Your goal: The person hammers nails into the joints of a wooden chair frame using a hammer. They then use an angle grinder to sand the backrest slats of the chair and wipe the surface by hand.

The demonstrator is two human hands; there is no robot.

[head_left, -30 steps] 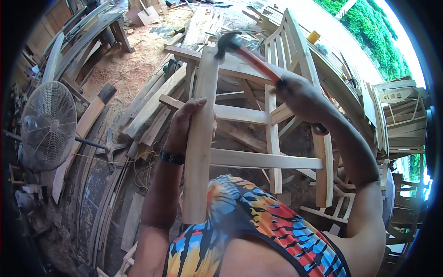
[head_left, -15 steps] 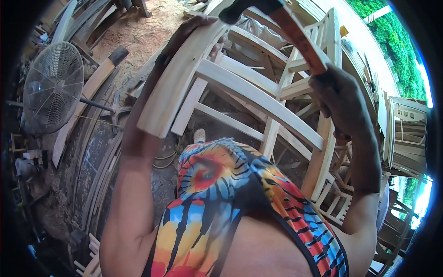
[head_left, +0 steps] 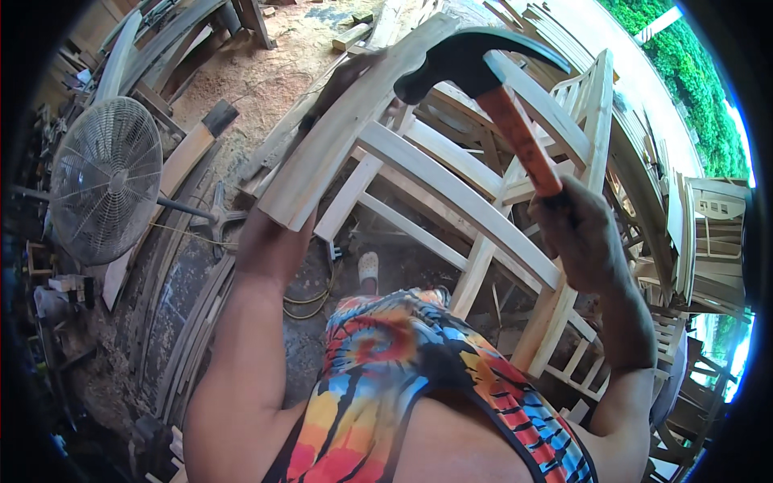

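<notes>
A pale wooden board (head_left: 322, 161) lies diagonally across an unfinished wooden chair frame (head_left: 459, 209). My left hand (head_left: 346, 76), dark and partly hidden by the board, grips it along its left side near the upper end; its fingers are hard to see. In my right hand (head_left: 576, 225) is a claw hammer with an orange handle (head_left: 519, 137), fingers wrapped round the grip. Its black head (head_left: 451, 68) hangs over the upper part of the board and the frame, overlapping the board in view; whether they touch I cannot tell.
A standing fan (head_left: 105, 181) is at left, with curved planks (head_left: 189, 338) below it and a yellow cable (head_left: 310, 299) on the floor by my foot (head_left: 368, 270). Sawdust (head_left: 233, 64) covers ground at the back. Stacked timber and chair parts (head_left: 708, 225) line the right, before green foliage.
The board and chair frame have gone from nearly upright in view to slanting up rightward. The hammer has shifted right, and my right hand sits lower than half a second ago.
</notes>
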